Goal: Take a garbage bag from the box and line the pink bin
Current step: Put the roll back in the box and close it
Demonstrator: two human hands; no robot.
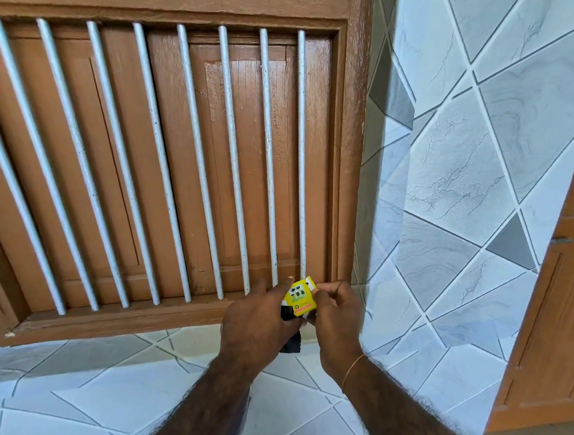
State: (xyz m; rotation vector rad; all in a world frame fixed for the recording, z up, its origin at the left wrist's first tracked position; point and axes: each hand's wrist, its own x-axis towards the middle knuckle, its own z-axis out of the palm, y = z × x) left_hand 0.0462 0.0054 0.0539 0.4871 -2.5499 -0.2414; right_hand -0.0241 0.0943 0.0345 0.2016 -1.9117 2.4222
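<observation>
A small yellow garbage-bag box [300, 298] is held up in front of the window's lower right corner, between both hands. My left hand [252, 323] grips its left side and also holds a folded black garbage bag [291, 343] that pokes out below the palm. My right hand [336, 316] pinches the box's right end at its white flap. The pink bin is not in view.
A brown wooden window frame [183, 314] with white vertical bars [234, 159] fills the wall ahead. Grey marbled tiles [454, 176] cover the wall to the right and the ledge below. A brown wooden door [561, 316] stands at the right edge.
</observation>
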